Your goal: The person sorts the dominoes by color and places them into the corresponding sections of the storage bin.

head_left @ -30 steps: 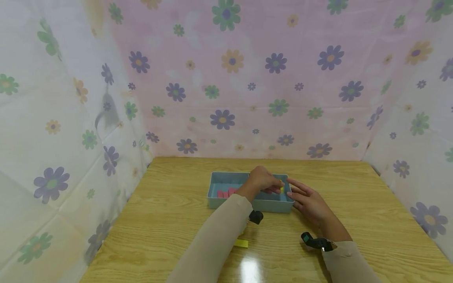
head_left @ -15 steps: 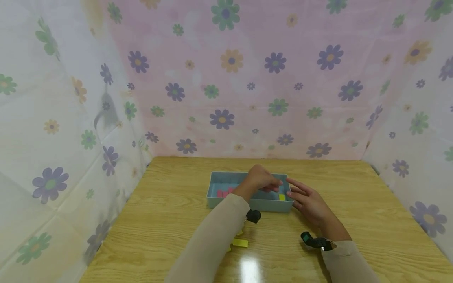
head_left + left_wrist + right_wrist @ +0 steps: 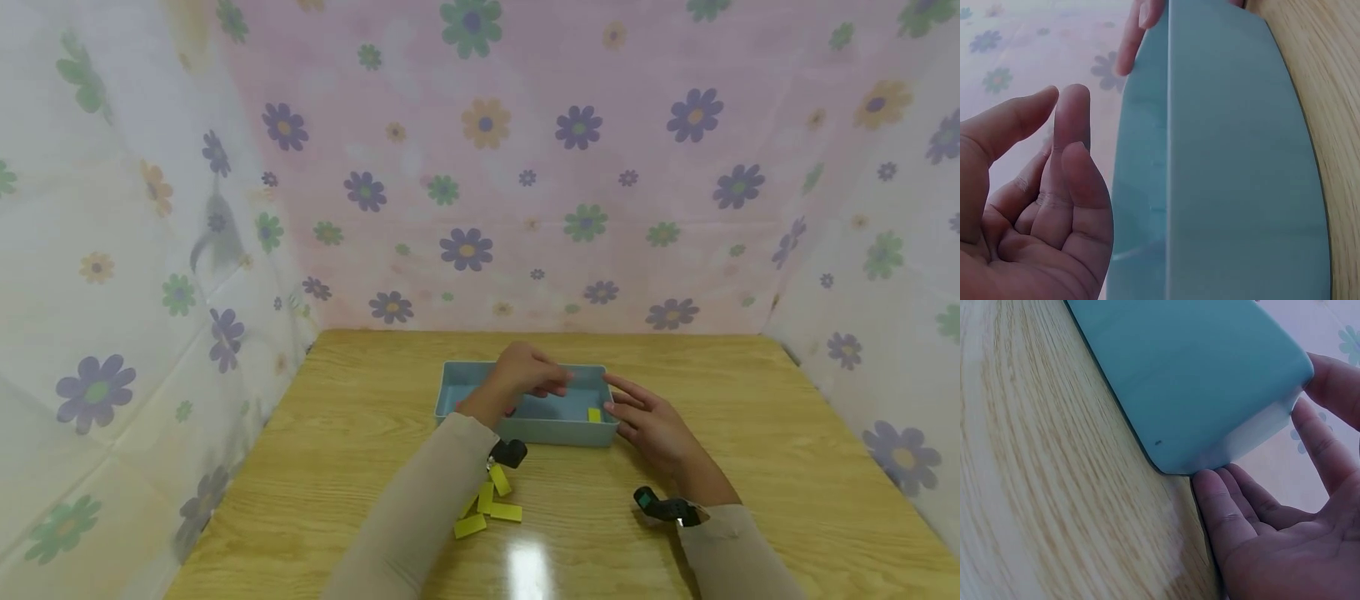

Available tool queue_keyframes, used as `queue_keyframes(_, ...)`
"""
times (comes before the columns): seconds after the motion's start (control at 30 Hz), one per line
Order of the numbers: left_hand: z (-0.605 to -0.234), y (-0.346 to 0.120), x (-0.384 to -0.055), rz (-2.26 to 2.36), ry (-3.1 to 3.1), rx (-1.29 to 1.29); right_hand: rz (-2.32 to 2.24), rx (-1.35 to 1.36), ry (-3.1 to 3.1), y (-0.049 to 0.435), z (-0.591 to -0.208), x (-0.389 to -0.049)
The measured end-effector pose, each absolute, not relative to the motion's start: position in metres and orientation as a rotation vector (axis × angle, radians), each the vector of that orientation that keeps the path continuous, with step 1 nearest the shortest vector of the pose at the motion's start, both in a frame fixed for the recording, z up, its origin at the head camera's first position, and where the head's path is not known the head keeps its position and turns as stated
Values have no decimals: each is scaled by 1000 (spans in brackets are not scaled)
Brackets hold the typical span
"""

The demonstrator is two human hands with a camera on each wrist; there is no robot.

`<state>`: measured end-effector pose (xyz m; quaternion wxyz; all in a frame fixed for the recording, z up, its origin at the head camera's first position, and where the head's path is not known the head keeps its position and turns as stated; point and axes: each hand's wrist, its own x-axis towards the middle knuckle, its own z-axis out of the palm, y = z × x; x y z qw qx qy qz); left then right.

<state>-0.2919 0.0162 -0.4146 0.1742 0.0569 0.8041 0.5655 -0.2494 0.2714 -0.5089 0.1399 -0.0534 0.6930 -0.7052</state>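
My left hand (image 3: 528, 371) hovers over the light-blue box (image 3: 558, 432), its fingers loosely bent with nothing between them. In the left wrist view the thumb and fingertips of this left hand (image 3: 1054, 206) stand apart beside the box wall (image 3: 1241, 156). A small yellow block (image 3: 594, 415) sits inside the box at its right end. Pink blocks in the box's left part are mostly hidden behind my left wrist. My right hand (image 3: 656, 429) touches the box's right end with spread fingers; in the right wrist view the right hand's fingertips (image 3: 1210, 484) rest at the box's end wall.
Several flat yellow blocks (image 3: 486, 497) lie loosely piled on the wooden table (image 3: 360, 400) in front of the box, partly beside my left sleeve. Flower-patterned cloth (image 3: 525, 183) hangs behind the table and along both sides.
The yellow block left my left hand and now lies in the box's right end. My left hand has drawn back leftward, uncovering more yellow blocks on the table. The right hand stays put.
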Motion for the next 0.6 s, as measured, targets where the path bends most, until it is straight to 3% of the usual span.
queue_keyframes(0.6,-417,-19,-283,1670,2144,260,-2032,-165,2020,270,-508,-249)
